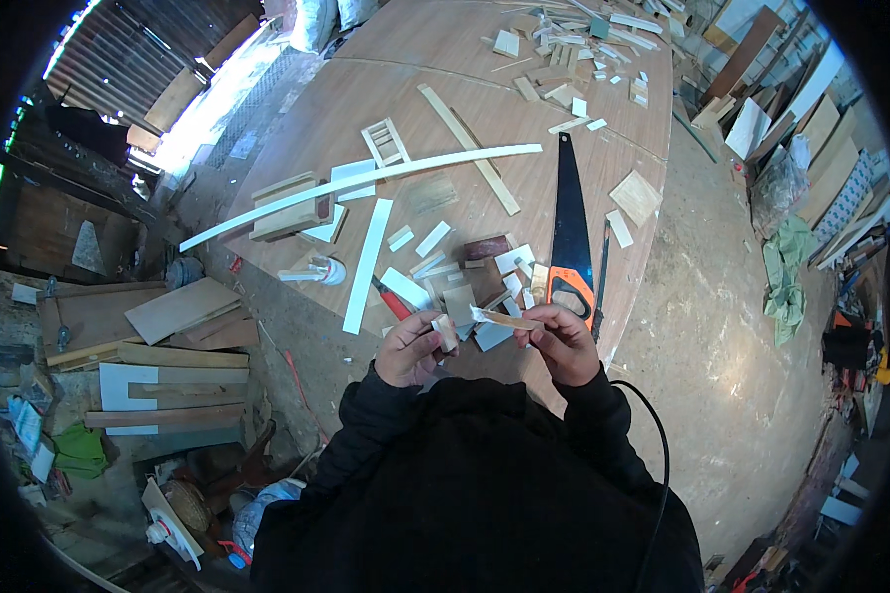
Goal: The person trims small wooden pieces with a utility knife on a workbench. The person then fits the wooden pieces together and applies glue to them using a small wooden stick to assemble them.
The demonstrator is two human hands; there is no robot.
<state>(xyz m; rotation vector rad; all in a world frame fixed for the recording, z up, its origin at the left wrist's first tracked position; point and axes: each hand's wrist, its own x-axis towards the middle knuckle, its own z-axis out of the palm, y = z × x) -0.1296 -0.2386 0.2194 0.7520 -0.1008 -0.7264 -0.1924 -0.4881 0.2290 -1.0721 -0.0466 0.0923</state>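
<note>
Near the table's close edge my left hand (pixel 409 350) pinches a small wooden block (pixel 446 334) between thumb and fingers. My right hand (pixel 565 344) grips a thin flat wooden stick (pixel 505 319), which points left toward the block. A white, paste-like smear covers the stick's tip, and a small gap separates it from the block. Below both hands lie several white and bare wood offcuts (pixel 458 299). A red-handled tool (pixel 394 299) lies just beyond my left hand, partly covered. Beyond my right hand is a handsaw (pixel 571 212) with a black blade and orange handle.
A long white strip (pixel 366 183) crosses the wooden table (pixel 366 99). Left of centre stands a white container (pixel 328 270). Scrap wood (pixel 564 49) is heaped at the far end. Boards (pixel 173 361) are stacked on the left, and a black cable (pixel 663 425) hangs beside my right arm.
</note>
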